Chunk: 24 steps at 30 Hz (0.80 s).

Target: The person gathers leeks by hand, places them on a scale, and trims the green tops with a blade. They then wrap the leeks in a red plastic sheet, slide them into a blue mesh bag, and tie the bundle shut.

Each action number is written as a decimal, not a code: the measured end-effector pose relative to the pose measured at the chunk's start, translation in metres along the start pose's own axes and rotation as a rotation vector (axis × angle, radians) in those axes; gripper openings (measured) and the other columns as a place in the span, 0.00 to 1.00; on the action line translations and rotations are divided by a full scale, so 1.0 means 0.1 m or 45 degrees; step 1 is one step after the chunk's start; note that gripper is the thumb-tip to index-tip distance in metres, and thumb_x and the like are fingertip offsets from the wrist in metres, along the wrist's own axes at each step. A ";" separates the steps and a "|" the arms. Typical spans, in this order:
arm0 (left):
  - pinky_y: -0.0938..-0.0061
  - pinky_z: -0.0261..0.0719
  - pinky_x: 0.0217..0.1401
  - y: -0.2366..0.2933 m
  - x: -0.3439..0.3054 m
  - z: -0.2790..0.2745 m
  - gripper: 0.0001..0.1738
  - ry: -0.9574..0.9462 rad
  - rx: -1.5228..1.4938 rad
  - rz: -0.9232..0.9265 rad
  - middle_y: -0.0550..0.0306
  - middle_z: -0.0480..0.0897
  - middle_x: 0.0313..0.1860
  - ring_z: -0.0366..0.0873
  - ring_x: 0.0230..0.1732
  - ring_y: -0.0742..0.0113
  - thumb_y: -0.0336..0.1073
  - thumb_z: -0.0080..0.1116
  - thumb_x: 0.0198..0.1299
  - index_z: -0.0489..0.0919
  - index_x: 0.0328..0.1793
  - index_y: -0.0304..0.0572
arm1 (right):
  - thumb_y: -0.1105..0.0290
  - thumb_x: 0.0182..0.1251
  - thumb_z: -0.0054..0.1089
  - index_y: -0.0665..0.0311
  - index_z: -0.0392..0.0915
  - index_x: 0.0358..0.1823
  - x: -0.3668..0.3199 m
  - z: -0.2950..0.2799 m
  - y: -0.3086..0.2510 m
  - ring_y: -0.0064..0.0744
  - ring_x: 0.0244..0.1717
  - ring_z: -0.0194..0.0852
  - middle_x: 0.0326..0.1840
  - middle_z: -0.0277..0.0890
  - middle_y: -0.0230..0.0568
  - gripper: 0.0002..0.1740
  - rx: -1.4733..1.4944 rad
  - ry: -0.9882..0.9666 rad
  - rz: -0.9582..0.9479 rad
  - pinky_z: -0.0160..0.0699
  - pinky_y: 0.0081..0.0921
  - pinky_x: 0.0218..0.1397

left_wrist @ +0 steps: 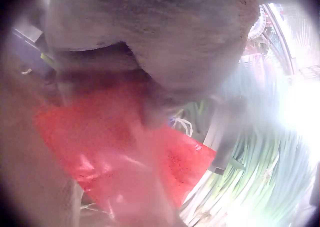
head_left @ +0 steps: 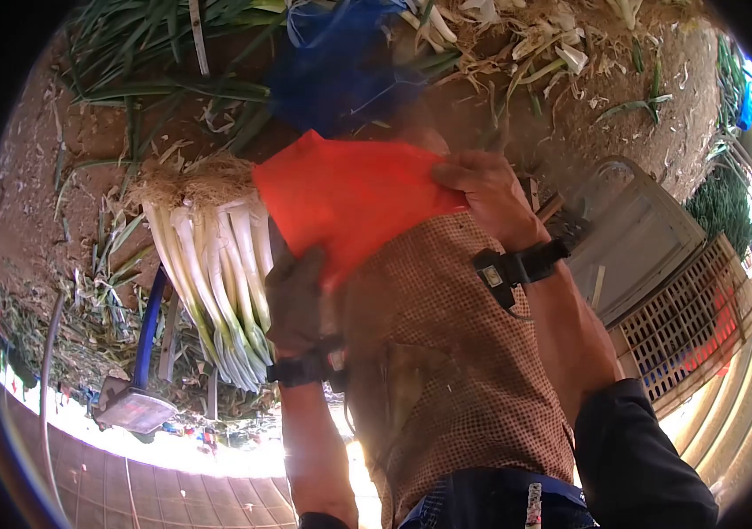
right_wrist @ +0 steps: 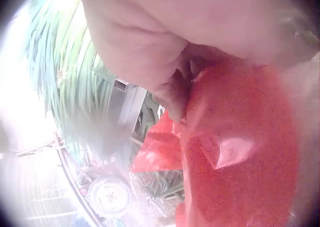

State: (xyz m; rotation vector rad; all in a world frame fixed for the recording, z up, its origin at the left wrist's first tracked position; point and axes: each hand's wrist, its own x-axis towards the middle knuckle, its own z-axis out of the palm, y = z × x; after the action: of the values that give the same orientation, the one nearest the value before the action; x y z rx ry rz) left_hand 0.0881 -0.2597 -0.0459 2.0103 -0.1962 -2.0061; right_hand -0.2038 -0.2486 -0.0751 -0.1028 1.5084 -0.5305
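Checked brown fabric [head_left: 446,370] is covering the person's front, closest to the head camera, and the red mesh bag [head_left: 349,194] is lying spread over its far edge, between the two hands. The right hand [head_left: 482,189] is grasping the bag's far right corner; the right wrist view is showing its thumb and fingers pinching the mesh. The left hand [head_left: 296,300] is clenching around the bag's near left edge, though the left wrist view is too blurred to be showing how each finger is lying.

Just left of the bag, a bundle of leeks [head_left: 213,256] is lying on the earth floor [head_left: 49,150], its white stalks side by side and its roots pointing away from the person. Loose green leaves and trimmings are lying scattered over the earth around it. A blue bag [head_left: 340,62] is sitting beyond the red one. To the right, a grey bin [head_left: 632,238] is standing beside a slatted plastic crate [head_left: 693,326]. A blue handle [head_left: 148,326] is lying near the leeks' green ends.
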 end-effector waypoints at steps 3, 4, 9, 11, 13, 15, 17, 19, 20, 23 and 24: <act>0.81 0.78 0.41 -0.01 -0.04 -0.01 0.19 -0.016 0.066 -0.038 0.63 0.85 0.48 0.82 0.43 0.79 0.30 0.60 0.70 0.78 0.65 0.33 | 0.65 0.73 0.65 0.75 0.84 0.43 -0.01 0.12 -0.05 0.20 0.34 0.77 0.36 0.82 0.34 0.15 0.022 0.018 -0.058 0.76 0.22 0.41; 0.82 0.76 0.39 0.02 -0.07 0.04 0.19 -0.019 0.047 -0.044 0.64 0.85 0.47 0.81 0.41 0.80 0.31 0.60 0.70 0.79 0.65 0.33 | 0.64 0.73 0.65 0.75 0.84 0.42 -0.02 0.15 -0.10 0.20 0.34 0.77 0.35 0.82 0.34 0.16 -0.089 0.032 -0.083 0.76 0.22 0.40; 0.84 0.76 0.39 -0.03 -0.05 -0.01 0.19 -0.043 -0.017 -0.042 0.63 0.85 0.49 0.81 0.41 0.81 0.32 0.60 0.70 0.79 0.65 0.35 | 0.64 0.71 0.67 0.74 0.84 0.38 0.01 0.25 0.00 0.19 0.33 0.77 0.31 0.81 0.31 0.16 0.182 -0.064 -0.043 0.76 0.22 0.37; 0.83 0.78 0.41 -0.06 -0.02 -0.04 0.20 -0.019 -0.013 -0.046 0.62 0.85 0.49 0.82 0.44 0.79 0.33 0.61 0.69 0.79 0.66 0.34 | 0.65 0.69 0.68 0.74 0.85 0.40 0.00 0.13 0.01 0.19 0.33 0.77 0.32 0.81 0.31 0.15 0.095 -0.266 0.036 0.77 0.21 0.38; 0.81 0.80 0.46 -0.08 0.02 0.00 0.20 0.027 0.129 0.102 0.62 0.85 0.50 0.82 0.47 0.76 0.34 0.63 0.69 0.79 0.65 0.34 | 0.67 0.67 0.70 0.74 0.85 0.41 -0.08 0.17 -0.02 0.18 0.33 0.77 0.32 0.82 0.31 0.14 0.054 -0.142 -0.001 0.77 0.21 0.38; 0.79 0.80 0.50 -0.08 0.03 0.09 0.21 0.215 0.385 0.254 0.61 0.85 0.49 0.82 0.50 0.73 0.36 0.65 0.69 0.80 0.64 0.34 | 0.68 0.65 0.72 0.74 0.85 0.42 -0.12 0.24 -0.08 0.18 0.33 0.78 0.32 0.83 0.31 0.13 -0.069 -0.047 -0.014 0.77 0.21 0.38; 0.76 0.81 0.54 0.09 -0.09 0.36 0.21 0.550 0.753 0.413 0.61 0.86 0.48 0.82 0.53 0.71 0.38 0.67 0.68 0.81 0.62 0.33 | 0.69 0.62 0.74 0.73 0.85 0.41 -0.12 0.30 -0.10 0.19 0.33 0.78 0.32 0.83 0.31 0.13 -0.276 0.016 -0.004 0.76 0.22 0.37; 0.74 0.81 0.54 0.23 -0.16 0.49 0.23 0.329 0.685 0.296 0.56 0.86 0.48 0.82 0.51 0.69 0.37 0.69 0.65 0.81 0.62 0.29 | 0.67 0.59 0.76 0.73 0.85 0.40 -0.16 0.40 -0.15 0.20 0.32 0.78 0.31 0.83 0.33 0.15 -0.356 0.044 -0.105 0.77 0.24 0.37; 0.73 0.81 0.54 0.28 -0.20 0.55 0.24 0.221 0.650 0.235 0.53 0.87 0.48 0.83 0.51 0.68 0.37 0.70 0.64 0.81 0.62 0.28 | 0.66 0.58 0.77 0.73 0.84 0.40 -0.20 0.47 -0.17 0.20 0.32 0.78 0.30 0.83 0.34 0.16 -0.395 0.057 -0.154 0.77 0.25 0.36; 0.75 0.78 0.49 0.37 -0.17 0.84 0.16 -0.154 0.551 0.190 0.59 0.87 0.41 0.81 0.43 0.73 0.40 0.69 0.66 0.86 0.50 0.32 | 0.65 0.57 0.77 0.74 0.82 0.37 -0.28 0.62 -0.24 0.22 0.31 0.76 0.27 0.81 0.35 0.18 -0.617 0.103 -0.138 0.77 0.28 0.35; 0.74 0.76 0.46 0.29 -0.10 0.85 0.13 -0.114 0.697 0.287 0.60 0.86 0.39 0.79 0.39 0.74 0.39 0.68 0.67 0.87 0.46 0.33 | 0.65 0.57 0.77 0.73 0.81 0.36 -0.28 0.64 -0.26 0.23 0.30 0.75 0.26 0.79 0.36 0.18 -0.718 0.068 -0.156 0.76 0.29 0.35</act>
State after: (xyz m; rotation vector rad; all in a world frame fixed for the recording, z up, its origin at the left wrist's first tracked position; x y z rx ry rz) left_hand 0.0064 -0.2937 -0.0258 2.0667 -1.0415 -2.0459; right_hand -0.1487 -0.2771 -0.0340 -0.6256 1.6765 -0.1910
